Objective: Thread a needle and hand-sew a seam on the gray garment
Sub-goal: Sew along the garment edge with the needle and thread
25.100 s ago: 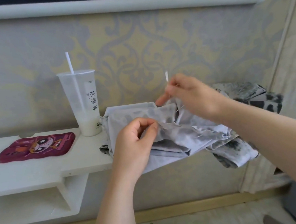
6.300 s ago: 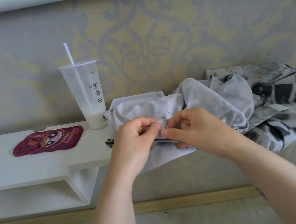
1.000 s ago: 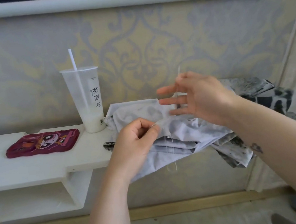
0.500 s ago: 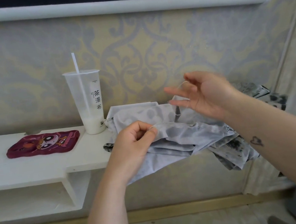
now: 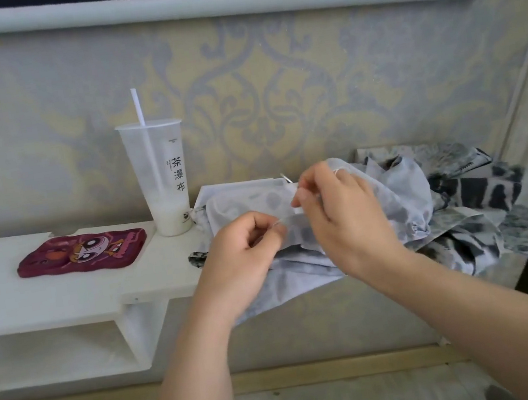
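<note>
Gray folds of the garment (image 5: 393, 201) sit pinched in our left hand (image 5: 241, 261), our right hand (image 5: 348, 225) just beside that grip pinches the needle (image 5: 285, 178) above the fold, and farther back a cup (image 5: 160, 181) stands left of it, patterned cloth (image 5: 481, 194) right.

**Pale grey on yellow damask**

The gray garment (image 5: 393, 201) is pale, with faint darker blotches. The cloth (image 5: 481, 194) beside it is mottled black and white. The frosted cup (image 5: 158, 181) bears black characters, and its straw (image 5: 138, 107) is white. The pouch (image 5: 82, 253) is maroon with a cartoon face. The wallpaper (image 5: 274, 95) is yellow with grey scrolls.
</note>
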The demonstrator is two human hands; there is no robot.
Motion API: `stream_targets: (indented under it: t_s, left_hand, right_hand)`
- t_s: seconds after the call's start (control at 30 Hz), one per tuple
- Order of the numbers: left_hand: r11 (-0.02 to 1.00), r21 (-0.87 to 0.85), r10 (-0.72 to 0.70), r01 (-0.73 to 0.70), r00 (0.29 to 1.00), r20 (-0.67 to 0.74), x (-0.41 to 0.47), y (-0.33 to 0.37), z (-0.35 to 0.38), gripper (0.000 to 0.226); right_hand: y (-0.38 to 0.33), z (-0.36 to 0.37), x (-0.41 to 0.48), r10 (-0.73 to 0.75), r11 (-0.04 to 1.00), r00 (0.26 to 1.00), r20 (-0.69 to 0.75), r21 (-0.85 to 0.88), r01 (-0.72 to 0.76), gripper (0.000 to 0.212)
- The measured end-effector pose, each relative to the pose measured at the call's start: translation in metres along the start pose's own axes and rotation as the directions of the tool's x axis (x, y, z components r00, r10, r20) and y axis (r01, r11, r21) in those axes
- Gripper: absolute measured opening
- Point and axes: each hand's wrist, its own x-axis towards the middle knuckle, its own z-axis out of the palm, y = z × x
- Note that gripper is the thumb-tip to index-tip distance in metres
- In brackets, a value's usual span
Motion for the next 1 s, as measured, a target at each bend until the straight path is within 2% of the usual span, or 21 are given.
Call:
stream_targets:
  t_s: [0.07,0.17,0.3,0.47,0.6,0.7,0.87,1.0]
  left_hand:
    - [0.999,0.039,0.014,-0.014,1.0,0.009,-0.001,-0.001,-0.001,0.013]
    - [0.993,0.12,0.005,-0.008,1.0,0.024,-0.001,-0.004,-0.002,0.01]
    - [0.979,0.202,-0.01,0.002,0.999,0.041,-0.001,-0.007,0.004,0.01]
    - [0.983,0.185,-0.02,0.012,0.999,0.039,0.0,-0.008,0.006,0.007]
    - [0.988,0.155,-0.023,0.019,0.999,0.026,0.0,-0.007,0.001,0.007]
    - [0.989,0.145,-0.034,0.03,0.999,0.025,0.0,-0.007,0.0,0.007]
    - [0.99,0.133,-0.044,0.041,0.999,0.022,-0.001,-0.007,0.0,0.008]
    - [0.991,0.126,-0.049,0.045,0.999,0.024,-0.001,-0.007,-0.002,0.009]
  right_hand:
    - [0.01,0.006,-0.005,-0.049,0.997,0.999,-0.005,-0.065,0.049,0.014]
    - [0.026,0.011,-0.012,0.024,1.0,0.992,0.124,0.01,-0.026,0.011]
    - [0.035,0.01,-0.016,0.02,1.0,0.984,0.179,0.017,-0.023,0.011]
    - [0.043,0.004,-0.015,0.016,0.996,0.969,0.245,0.083,-0.038,0.01]
    - [0.047,-0.006,-0.002,-0.012,0.988,0.926,0.377,0.147,-0.046,0.011]
    - [0.049,-0.01,0.005,-0.09,0.991,0.895,0.438,0.131,0.035,0.01]
    - [0.048,-0.011,0.008,-0.147,0.988,0.878,0.456,0.11,0.109,0.01]
    - [0.044,-0.012,0.007,-0.114,0.988,0.881,0.458,0.149,0.05,0.012]
